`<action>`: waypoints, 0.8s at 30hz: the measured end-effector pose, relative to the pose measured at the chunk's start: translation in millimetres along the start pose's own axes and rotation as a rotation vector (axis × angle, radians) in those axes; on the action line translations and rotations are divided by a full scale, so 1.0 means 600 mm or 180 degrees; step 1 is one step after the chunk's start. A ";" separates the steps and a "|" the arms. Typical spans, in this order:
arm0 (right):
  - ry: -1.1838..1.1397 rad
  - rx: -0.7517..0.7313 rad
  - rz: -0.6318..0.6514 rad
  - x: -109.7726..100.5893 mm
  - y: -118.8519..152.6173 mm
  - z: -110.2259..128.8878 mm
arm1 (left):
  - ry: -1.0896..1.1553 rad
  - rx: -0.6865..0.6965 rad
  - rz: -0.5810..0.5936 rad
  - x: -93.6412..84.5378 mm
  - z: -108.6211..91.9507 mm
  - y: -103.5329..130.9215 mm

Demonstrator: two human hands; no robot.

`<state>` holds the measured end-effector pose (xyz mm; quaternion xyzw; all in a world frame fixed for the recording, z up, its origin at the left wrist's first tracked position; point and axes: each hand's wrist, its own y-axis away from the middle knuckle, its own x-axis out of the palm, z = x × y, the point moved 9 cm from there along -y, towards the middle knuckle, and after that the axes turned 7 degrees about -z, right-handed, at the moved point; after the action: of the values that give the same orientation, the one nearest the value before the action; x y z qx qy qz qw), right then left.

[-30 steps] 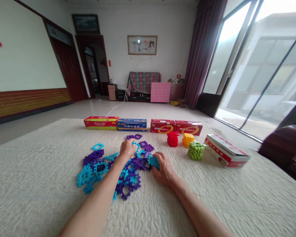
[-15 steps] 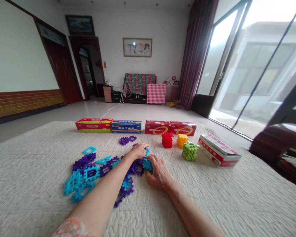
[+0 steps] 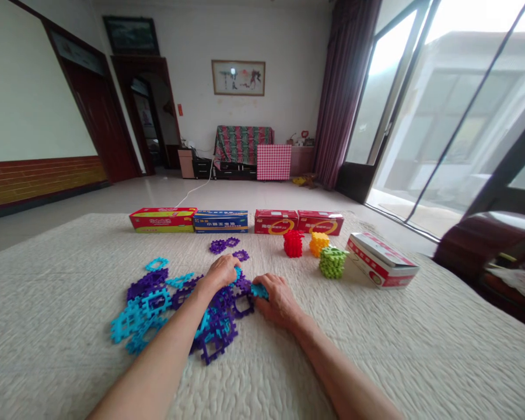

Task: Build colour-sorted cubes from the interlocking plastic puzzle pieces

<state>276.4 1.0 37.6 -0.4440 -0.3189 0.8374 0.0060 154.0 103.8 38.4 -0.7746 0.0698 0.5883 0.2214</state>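
Observation:
My left hand (image 3: 222, 272) is closed on a small light-blue piece (image 3: 236, 274), above the heap of purple pieces (image 3: 221, 300). To the right of the heap, my right hand (image 3: 275, 296) has its fingers wrapped round another light-blue piece (image 3: 259, 291). Purple and light-blue notched plastic pieces lie in a loose pile, with more light-blue pieces (image 3: 126, 321) at its left. A few purple pieces (image 3: 217, 247) lie apart behind my left hand. My left forearm hides part of the pile.
Red (image 3: 293, 244), yellow (image 3: 319, 244) and green (image 3: 332, 262) cubes stand at the right, beside a white and red box (image 3: 382, 260). A yellow-red box (image 3: 163, 220), a blue box (image 3: 221, 221) and red boxes (image 3: 276, 222) line the back of the quilted cover (image 3: 420, 350).
My left hand has moved left, away from my right hand, with a light-blue piece. A purple piece behind it now shows more fully. The camera view has shifted slightly.

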 end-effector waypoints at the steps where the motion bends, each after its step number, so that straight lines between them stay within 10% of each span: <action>1: -0.0022 -0.0006 -0.0020 0.000 0.000 0.000 | -0.0054 -0.0126 -0.0022 -0.007 0.007 0.005; 15: -0.0563 0.1033 -0.0534 -0.041 -0.004 -0.056 | 0.0404 -0.0490 -0.1008 -0.048 -0.070 0.043; 24: -0.0797 0.0720 -0.0282 -0.039 -0.006 -0.036 | 0.0746 -0.0802 -0.1642 -0.089 -0.046 0.053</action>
<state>305.8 8.7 48.1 -0.3182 -0.2401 0.9156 0.0530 150.9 55.6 86.4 -0.8506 -0.1776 0.4234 0.2561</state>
